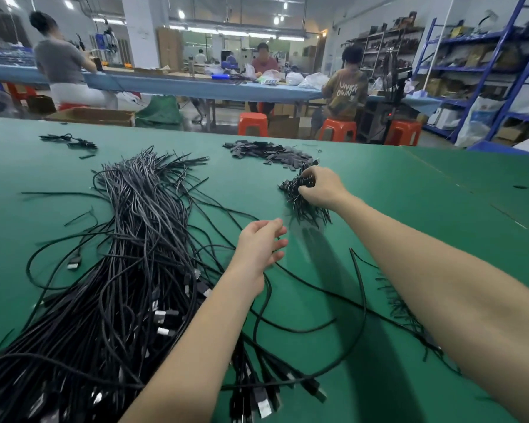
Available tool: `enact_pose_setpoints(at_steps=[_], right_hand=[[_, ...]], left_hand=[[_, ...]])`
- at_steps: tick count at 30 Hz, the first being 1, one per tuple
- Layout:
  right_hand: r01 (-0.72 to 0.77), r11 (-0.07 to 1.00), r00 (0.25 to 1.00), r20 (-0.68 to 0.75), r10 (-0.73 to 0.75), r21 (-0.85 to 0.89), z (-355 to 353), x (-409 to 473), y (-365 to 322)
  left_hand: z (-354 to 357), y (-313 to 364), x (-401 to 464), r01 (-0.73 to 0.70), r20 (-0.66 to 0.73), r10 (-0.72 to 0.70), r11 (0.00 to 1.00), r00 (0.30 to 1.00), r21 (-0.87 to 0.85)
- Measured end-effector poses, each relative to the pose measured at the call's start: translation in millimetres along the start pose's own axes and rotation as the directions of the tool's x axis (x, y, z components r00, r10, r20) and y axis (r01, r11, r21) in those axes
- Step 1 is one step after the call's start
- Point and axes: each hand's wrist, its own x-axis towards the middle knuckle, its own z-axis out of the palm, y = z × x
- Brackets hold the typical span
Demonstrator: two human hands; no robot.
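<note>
A big pile of black USB cables (135,254) sprawls over the left half of the green table (409,215). My left hand (261,248) hovers just right of that pile, fingers curled around a single black cable (359,303) that loops down toward the table's near edge. Farther out, my right hand (321,186) reaches into a small bundle of short black wire ties (303,199) and pinches some of them. Which ties the fingers hold is hidden by the hand.
A heap of small flat black pieces (269,152) lies beyond the ties. More short ties (400,303) lie under my right forearm. A few cables (71,140) sit at the far left. People work at a blue bench (196,87) behind; orange stools (252,123) stand nearby.
</note>
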Motion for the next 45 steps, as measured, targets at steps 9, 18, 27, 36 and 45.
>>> enact_pose_setpoints(at_steps=[9, 18, 27, 36, 45], right_hand=[[0.059, 0.929, 0.998, -0.015, -0.058, 0.366, 10, -136, -25], [0.266, 0.918, 0.936, 0.149, -0.319, 0.293, 59, -165, -62], [0.208, 0.953, 0.950, 0.185, -0.250, 0.219, 76, -149, -88], [0.135, 0.923, 0.972, 0.133, -0.194, 0.360, 63, -151, -69], [0.095, 0.866, 0.995, -0.076, -0.066, 0.491, 19, -151, -47]], left_hand=[[5, 0, -8, -0.114, -0.074, 0.123, 0.987, 0.990, 0.117], [-5, 7, -12, -0.368, -0.061, 0.558, 0.622, 0.828, 0.691], [-21, 28, -7, -0.343, 0.042, 0.549, 0.459, 0.835, 0.819], [-68, 47, -4, -0.190, 0.095, 0.373, 0.225, 0.923, 0.956], [-75, 49, -7, -0.206, 0.198, 0.171, 0.030, 0.965, 0.978]])
